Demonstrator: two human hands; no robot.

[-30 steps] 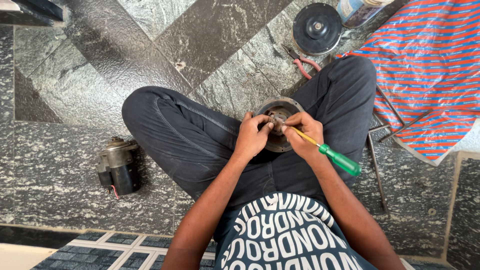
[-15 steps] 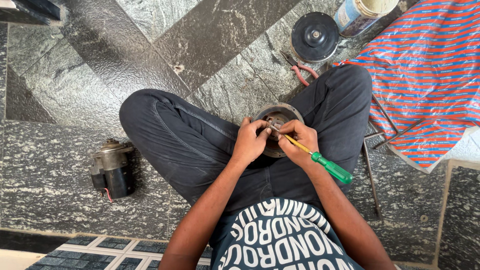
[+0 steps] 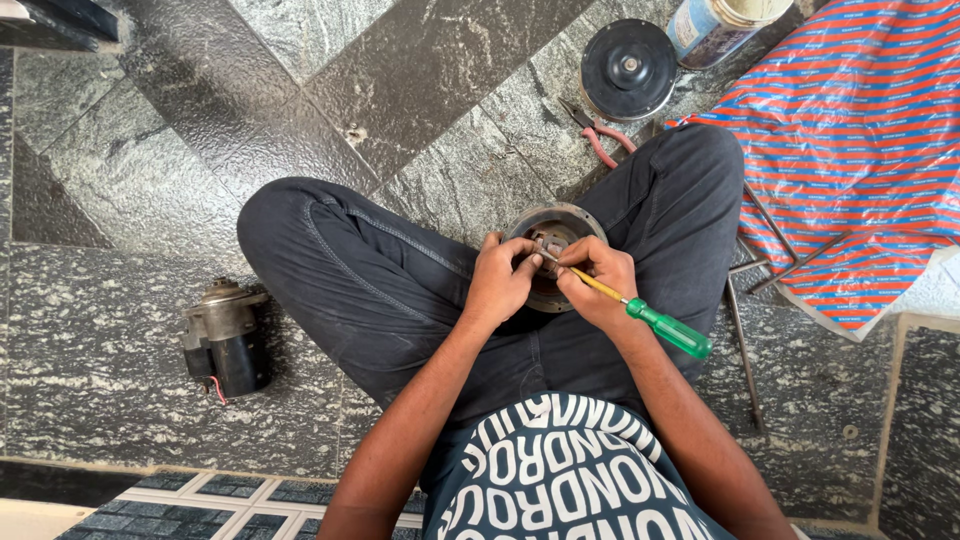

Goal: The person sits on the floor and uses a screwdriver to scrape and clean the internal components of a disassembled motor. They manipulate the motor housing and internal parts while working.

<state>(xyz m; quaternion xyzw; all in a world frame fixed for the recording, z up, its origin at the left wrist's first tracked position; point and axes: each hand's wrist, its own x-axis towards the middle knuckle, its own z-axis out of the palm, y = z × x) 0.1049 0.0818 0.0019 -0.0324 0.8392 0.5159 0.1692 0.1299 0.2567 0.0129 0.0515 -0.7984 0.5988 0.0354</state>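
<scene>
Round metal housing [image 3: 556, 225] between both hands, screwdriver [image 3: 640, 313] seemingly inside

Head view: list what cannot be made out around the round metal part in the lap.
- Screwdriver tip: hidden behind the fingers of the left hand and right hand.
- Round metal housing: near half covered by both hands; its inner pieces are too small to tell.
- Can: top cut off by the upper edge.
- Pliers: handles partly behind the knee.
</scene>
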